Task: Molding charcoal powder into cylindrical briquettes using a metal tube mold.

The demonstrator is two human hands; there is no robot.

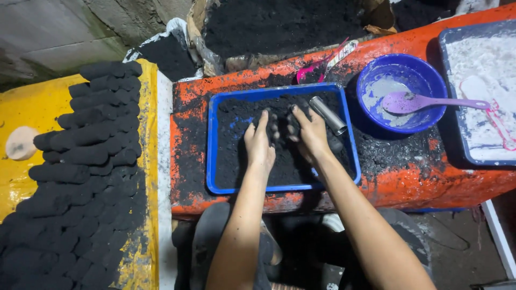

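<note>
- Head view looks straight down on a battered orange work surface [408, 182], smeared with black dust and worn pale in patches.
- On it sits a shallow blue rectangular plastic tray [213, 139], filled with loose black powder [236, 156].
- Both hands are in the tray: the left hand [259, 144] and the right hand [309, 134] press in side by side, fingers blackened, cupped around a dark clump of the powder between them; neither is spread wide.
- Just beyond the right hand, a short silver metal tube [328, 114] lies slanted on the powder near the tray's far right corner.
- To the right stands a round blue plastic bowl [376, 80] with grey residue inside and a purple plastic spoon [430, 102] resting across it.
- Further right, a dark tray of white powder [478, 91] runs off the picture's edge.
- To the left, a yellow sheet [32, 102] carries rows of black cylindrical briquettes [91, 161], stacked close and touching.
- Behind the blue tray, a heap of black powder in a torn sack [269, 24] sits against a grey concrete wall [48, 37].
- Something pink and striped [328, 62] lies by the sack; its kind is hard to make out.
- What the fingertips grip is buried in black, so its shape cannot be told.
- Below the surface all is dim: only dark shapes show between the forearms.
</note>
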